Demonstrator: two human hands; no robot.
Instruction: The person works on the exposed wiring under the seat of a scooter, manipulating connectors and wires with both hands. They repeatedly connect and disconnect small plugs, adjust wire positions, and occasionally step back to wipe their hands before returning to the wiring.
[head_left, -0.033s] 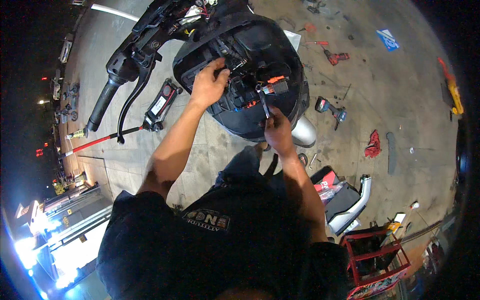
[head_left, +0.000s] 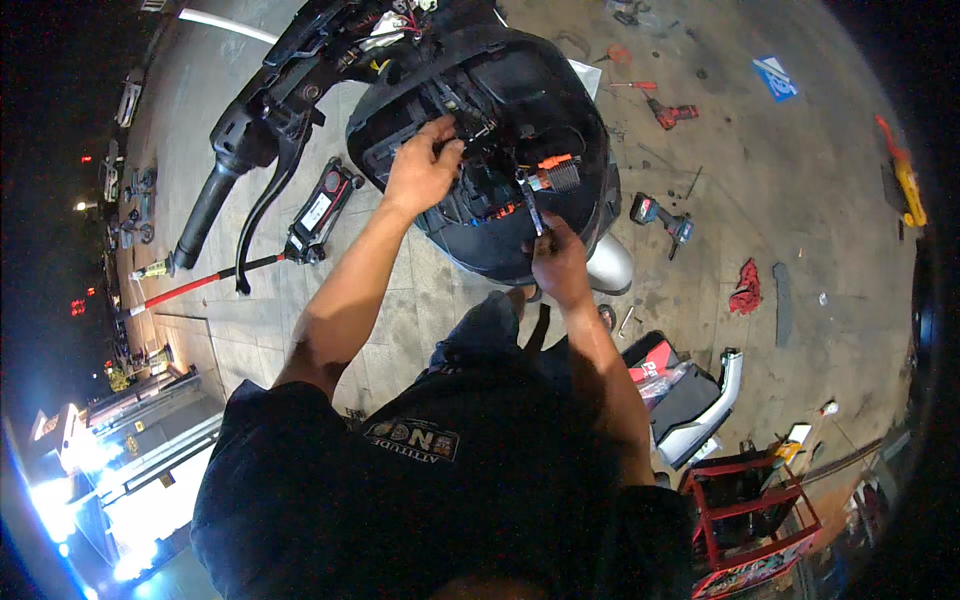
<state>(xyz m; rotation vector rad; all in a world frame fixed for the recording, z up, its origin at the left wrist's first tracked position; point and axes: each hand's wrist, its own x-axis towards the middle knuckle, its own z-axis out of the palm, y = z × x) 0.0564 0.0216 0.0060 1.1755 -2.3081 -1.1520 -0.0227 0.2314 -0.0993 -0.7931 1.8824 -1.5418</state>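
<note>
Before me is the opened black front body of a scooter (head_left: pixel 500 262), with wiring and parts exposed inside. My left hand (head_left: pixel 425 172) reaches into its left side; the fingers are apart and rest against the black inner parts, their tips partly hidden. My right hand (head_left: pixel 560 262) is closed around the lower end of a metal wrench (head_left: pixel 534 208). The wrench's upper end is beside a finned metal unit (head_left: pixel 564 178) with an orange connector (head_left: pixel 553 160). Whether the wrench sits on a bolt, I cannot tell. More orange connectors (head_left: pixel 500 212) lie left of it.
A handlebar grip with lever (head_left: pixel 212 200) juts out at the left, above a floor jack (head_left: pixel 322 212) with a red handle. On the floor to the right lie a red drill (head_left: pixel 672 115), a blue cordless driver (head_left: pixel 662 220) and a red rag (head_left: pixel 746 288). A red tool cart (head_left: pixel 750 520) stands lower right.
My right hand and the wrench have shifted slightly; the wrench's upper end sits a little lower and to the right. My left hand has hardly moved.
</note>
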